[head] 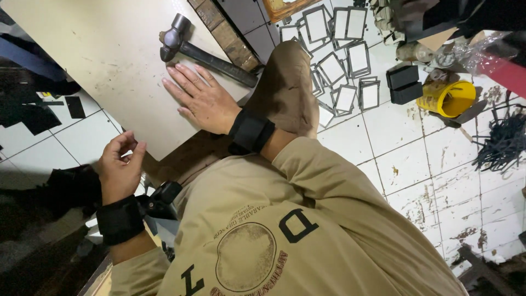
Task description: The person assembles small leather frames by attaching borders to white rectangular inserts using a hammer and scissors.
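Note:
My right hand (201,100) lies flat, palm down and fingers spread, on a large beige board (104,55) near its lower edge. A black ball-peen hammer (204,53) rests on the board just beyond my fingertips, not touched. My left hand (118,171) hovers at the board's near corner with its fingers curled toward the thumb; nothing shows inside it. Both wrists wear black bands. My bent knee (286,87) in tan trousers rises just right of the right hand.
Several white rectangles with black frames (339,60) lie scattered on the white tiled floor (416,164). Beyond them are two black boxes (404,84), a yellow container (447,98) and a heap of black strips (504,141). A brown wooden strip (224,33) runs beside the board.

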